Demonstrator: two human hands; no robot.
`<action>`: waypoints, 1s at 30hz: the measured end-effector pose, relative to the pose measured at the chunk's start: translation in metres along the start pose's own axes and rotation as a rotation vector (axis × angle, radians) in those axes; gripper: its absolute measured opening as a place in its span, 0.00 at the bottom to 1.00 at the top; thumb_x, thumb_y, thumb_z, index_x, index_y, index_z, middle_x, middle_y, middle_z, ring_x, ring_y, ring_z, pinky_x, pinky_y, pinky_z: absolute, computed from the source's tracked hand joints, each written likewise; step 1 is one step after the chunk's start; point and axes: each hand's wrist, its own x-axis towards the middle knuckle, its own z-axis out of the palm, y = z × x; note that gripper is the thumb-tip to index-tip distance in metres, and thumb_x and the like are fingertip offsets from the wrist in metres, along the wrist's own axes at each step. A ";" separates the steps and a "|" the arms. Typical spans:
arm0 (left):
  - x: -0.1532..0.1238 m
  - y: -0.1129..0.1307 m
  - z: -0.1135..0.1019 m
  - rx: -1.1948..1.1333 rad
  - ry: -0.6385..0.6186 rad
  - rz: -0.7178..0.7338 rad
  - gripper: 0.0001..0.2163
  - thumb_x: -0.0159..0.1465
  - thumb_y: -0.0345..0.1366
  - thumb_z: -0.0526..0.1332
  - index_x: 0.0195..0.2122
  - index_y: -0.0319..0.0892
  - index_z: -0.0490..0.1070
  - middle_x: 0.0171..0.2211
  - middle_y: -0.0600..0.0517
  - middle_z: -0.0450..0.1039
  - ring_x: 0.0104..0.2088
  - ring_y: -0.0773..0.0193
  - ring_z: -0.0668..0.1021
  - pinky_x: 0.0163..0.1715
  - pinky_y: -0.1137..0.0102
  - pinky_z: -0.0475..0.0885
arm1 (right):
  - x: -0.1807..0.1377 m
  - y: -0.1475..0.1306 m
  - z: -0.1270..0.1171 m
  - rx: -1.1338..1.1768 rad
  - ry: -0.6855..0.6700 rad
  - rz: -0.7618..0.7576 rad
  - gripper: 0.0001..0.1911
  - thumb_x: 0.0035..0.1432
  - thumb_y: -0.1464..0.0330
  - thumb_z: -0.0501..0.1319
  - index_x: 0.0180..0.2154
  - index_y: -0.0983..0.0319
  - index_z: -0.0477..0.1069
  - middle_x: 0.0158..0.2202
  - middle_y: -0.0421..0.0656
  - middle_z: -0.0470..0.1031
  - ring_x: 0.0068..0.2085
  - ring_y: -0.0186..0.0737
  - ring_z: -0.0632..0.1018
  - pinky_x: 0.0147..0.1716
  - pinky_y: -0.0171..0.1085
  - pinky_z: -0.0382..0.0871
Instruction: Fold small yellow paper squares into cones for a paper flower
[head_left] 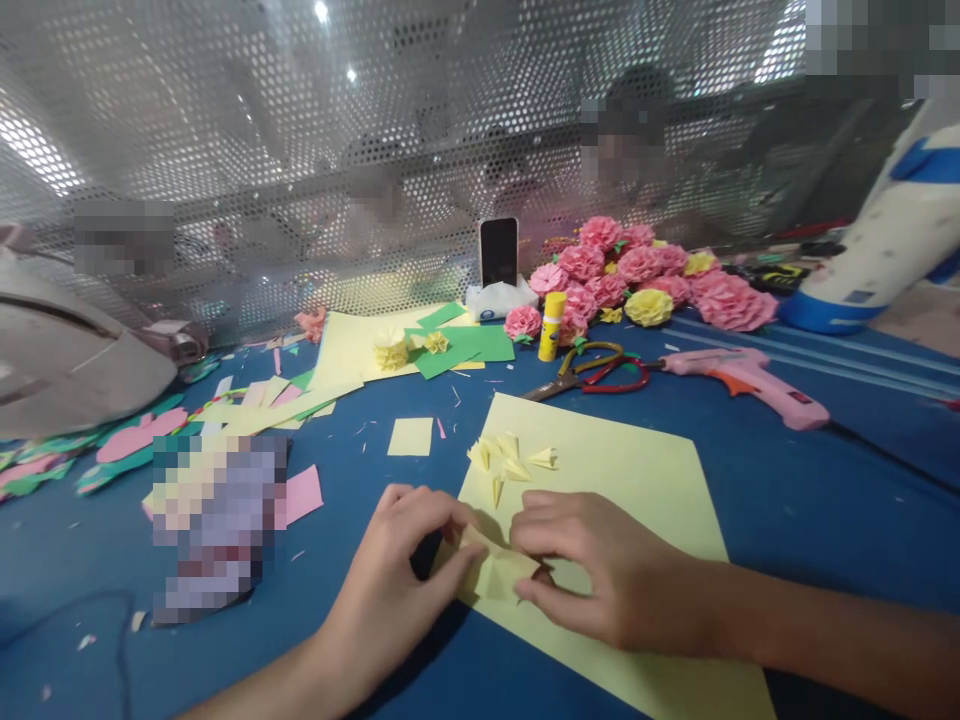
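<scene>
Between my two hands is a small creased piece of yellow paper (499, 572), raised a little over a large pale yellow sheet (645, 470). Thumb and fingers of my left hand (420, 560) pinch its left edge. At its right corner, my right hand (592, 565) grips it between thumb and forefinger. Just beyond my fingers, several small folded yellow paper pieces (510, 462) lie on the big sheet. A flat yellow paper square (409, 437) rests on the blue table to the left of them.
Scissors (577, 375), a pink glue gun (750, 385) and a yellow glue stick (552, 327) sit beyond the sheet. Pink paper flowers (600, 275) are heaped behind, beside a propped phone (499, 252). Green paper (480, 345) and scraps lie left. A perforated metal screen (337, 200) stands at the back.
</scene>
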 end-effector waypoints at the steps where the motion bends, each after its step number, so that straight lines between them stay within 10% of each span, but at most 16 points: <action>1: 0.000 0.000 0.001 0.004 -0.007 -0.005 0.05 0.66 0.29 0.60 0.33 0.44 0.69 0.27 0.57 0.72 0.32 0.63 0.72 0.36 0.68 0.64 | 0.000 0.001 0.001 -0.023 -0.013 -0.017 0.15 0.62 0.67 0.60 0.25 0.62 0.59 0.25 0.37 0.65 0.31 0.35 0.67 0.32 0.35 0.56; 14: 0.000 -0.004 0.002 -0.028 -0.105 0.039 0.10 0.62 0.24 0.66 0.37 0.46 0.72 0.32 0.60 0.76 0.34 0.66 0.72 0.41 0.66 0.59 | 0.003 0.019 -0.007 -0.134 0.002 -0.218 0.06 0.69 0.70 0.58 0.37 0.62 0.70 0.34 0.40 0.73 0.37 0.36 0.71 0.39 0.36 0.62; 30: -0.006 -0.008 -0.001 0.271 -0.008 0.544 0.11 0.74 0.34 0.55 0.39 0.46 0.77 0.35 0.57 0.78 0.38 0.70 0.77 0.54 0.65 0.57 | 0.003 0.035 -0.019 -0.125 -0.064 -0.581 0.20 0.76 0.68 0.44 0.46 0.64 0.74 0.46 0.47 0.80 0.45 0.40 0.75 0.43 0.39 0.68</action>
